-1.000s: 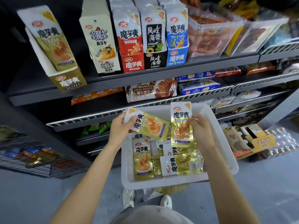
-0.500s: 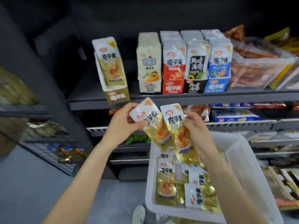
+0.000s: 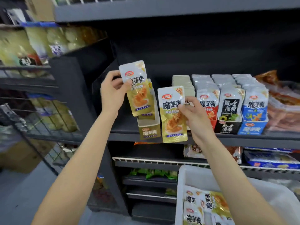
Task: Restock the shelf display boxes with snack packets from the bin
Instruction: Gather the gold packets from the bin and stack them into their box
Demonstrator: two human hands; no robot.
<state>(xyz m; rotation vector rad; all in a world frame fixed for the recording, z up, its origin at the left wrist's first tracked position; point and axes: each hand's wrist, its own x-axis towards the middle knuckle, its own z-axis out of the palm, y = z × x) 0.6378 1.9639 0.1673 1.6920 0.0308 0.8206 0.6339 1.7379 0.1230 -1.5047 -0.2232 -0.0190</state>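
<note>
My left hand [image 3: 112,93] pinches a gold-and-white snack packet [image 3: 138,90] by its upper edge, holding it upright just above the gold display box [image 3: 149,129] on the dark shelf [image 3: 243,138]. My right hand [image 3: 194,117] grips a second gold packet [image 3: 172,114] by its right side, in front of the shelf edge and just right of that box. The white bin [image 3: 183,189] with several more gold packets [image 3: 204,207] sits at the lower right.
To the right of the gold box stand a beige box [image 3: 183,83], then red [image 3: 209,103], black [image 3: 230,114] and blue [image 3: 254,114] display boxes full of packets, then a clear tub of orange snacks [image 3: 284,111]. Wire racks with jars [image 3: 48,111] stand at the left.
Both hands have lifted their packets from over the bin up to shelf height. The left packet has reached the gold display box. The view has tilted upward.
</note>
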